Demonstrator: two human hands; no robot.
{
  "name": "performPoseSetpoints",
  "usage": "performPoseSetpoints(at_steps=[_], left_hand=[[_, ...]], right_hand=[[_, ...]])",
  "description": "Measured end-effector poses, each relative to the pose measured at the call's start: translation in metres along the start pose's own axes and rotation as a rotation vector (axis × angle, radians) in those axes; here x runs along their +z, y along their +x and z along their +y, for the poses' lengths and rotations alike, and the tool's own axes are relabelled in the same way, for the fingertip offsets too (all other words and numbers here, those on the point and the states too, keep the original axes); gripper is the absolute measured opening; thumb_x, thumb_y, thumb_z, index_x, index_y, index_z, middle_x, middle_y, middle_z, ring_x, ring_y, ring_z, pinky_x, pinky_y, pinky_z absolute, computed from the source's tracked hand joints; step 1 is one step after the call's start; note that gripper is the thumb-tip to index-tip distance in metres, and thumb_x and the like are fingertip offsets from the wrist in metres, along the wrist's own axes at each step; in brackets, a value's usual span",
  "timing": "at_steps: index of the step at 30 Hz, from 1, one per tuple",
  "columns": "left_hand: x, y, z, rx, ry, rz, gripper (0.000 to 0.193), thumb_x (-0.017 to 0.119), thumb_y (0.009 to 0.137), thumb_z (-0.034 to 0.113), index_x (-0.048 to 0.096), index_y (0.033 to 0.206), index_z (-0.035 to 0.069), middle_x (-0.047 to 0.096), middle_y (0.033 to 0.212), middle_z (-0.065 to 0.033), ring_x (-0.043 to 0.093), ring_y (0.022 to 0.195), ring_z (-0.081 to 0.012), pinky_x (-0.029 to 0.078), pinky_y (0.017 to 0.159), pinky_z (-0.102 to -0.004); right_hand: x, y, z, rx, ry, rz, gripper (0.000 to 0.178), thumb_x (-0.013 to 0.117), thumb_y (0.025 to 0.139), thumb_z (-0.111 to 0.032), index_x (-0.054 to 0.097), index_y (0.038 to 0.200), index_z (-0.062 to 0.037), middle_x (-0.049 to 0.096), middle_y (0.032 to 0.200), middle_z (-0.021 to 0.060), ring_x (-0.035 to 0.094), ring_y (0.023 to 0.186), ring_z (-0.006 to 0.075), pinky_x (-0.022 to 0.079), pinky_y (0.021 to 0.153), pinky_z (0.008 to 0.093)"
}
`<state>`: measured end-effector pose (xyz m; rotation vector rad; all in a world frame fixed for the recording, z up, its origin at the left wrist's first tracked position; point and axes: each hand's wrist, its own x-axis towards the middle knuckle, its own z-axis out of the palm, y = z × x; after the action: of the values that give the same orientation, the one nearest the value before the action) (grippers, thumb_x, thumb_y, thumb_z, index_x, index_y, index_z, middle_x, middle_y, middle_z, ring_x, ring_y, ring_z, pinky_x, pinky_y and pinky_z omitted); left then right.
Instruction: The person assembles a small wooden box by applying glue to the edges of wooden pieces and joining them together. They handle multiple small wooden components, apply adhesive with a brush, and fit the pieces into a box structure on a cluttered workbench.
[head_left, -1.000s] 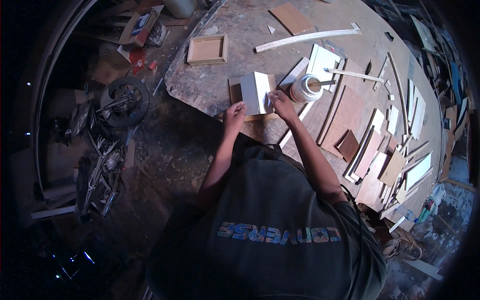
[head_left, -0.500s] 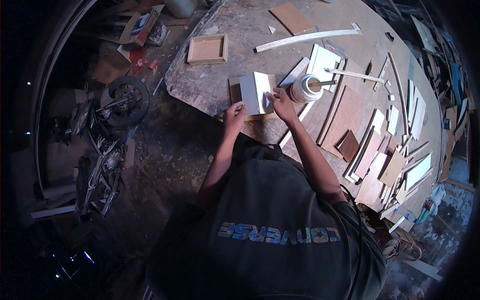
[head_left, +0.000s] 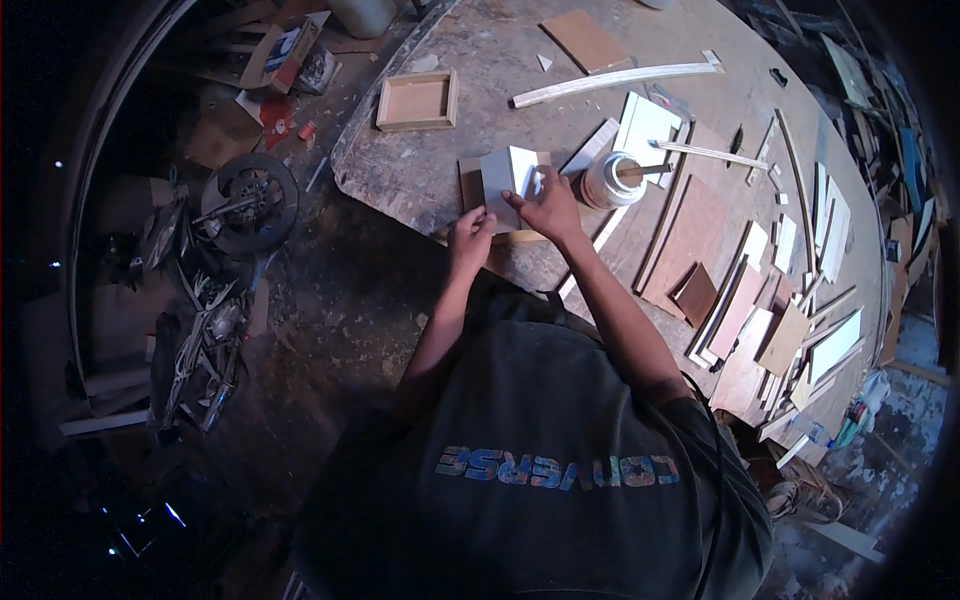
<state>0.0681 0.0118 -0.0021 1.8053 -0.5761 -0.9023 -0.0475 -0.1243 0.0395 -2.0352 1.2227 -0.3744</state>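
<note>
Angled panel, pale grey and white (head_left: 498, 182), sits upper centre of the frame, near the edge of a stained counter (head_left: 400, 170), with a brown board (head_left: 470, 184) showing behind its left side. At its lower left corner, the left hand's (head_left: 471, 240) grip is closed, pinching the edge. From the right, the right hand (head_left: 552, 210) reaches over the panel's white side, thumb and fingers spread; whether that grip bears on it, I cannot tell. Just beyond those fingers, towards the right, stands a white jar (head_left: 601, 187) with a stick (head_left: 652, 169) jutting from its mouth. An outward swing of the right hand could tip the jar; uneven pressure could skew the panel or pull its angle out of line.
</note>
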Motion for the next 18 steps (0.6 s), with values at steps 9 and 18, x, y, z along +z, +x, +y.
performPoseSetpoints(at_steps=[9, 18], left_hand=[[0.003, 0.004, -0.011, -0.006, -0.079, 0.031, 0.044, 0.065, 0.094, 0.026, 0.062, 0.124, -0.006, 0.069, 0.112, -0.0120, 0.063, 0.102, -0.0173, 0.048, 0.091, -0.0305], [0.003, 0.009, -0.028, 0.007, -0.035, 0.058, 0.047, 0.062, 0.096, 0.032, 0.060, 0.126, -0.005, 0.066, 0.117, -0.0129, 0.060, 0.107, -0.0186, 0.046, 0.095, -0.0312]], right_hand=[[0.001, 0.009, 0.007, 0.038, 0.045, -0.028, 0.084, 0.081, 0.069, -0.055, 0.052, 0.120, 0.0065, 0.063, 0.109, 0.0322, 0.062, 0.106, 0.0460, 0.051, 0.091, 0.0478], [-0.007, 0.011, 0.012, 0.086, 0.234, -0.077, 0.084, 0.080, 0.071, -0.055, 0.053, 0.121, 0.0073, 0.065, 0.111, 0.0311, 0.064, 0.108, 0.0417, 0.050, 0.093, 0.0441]])
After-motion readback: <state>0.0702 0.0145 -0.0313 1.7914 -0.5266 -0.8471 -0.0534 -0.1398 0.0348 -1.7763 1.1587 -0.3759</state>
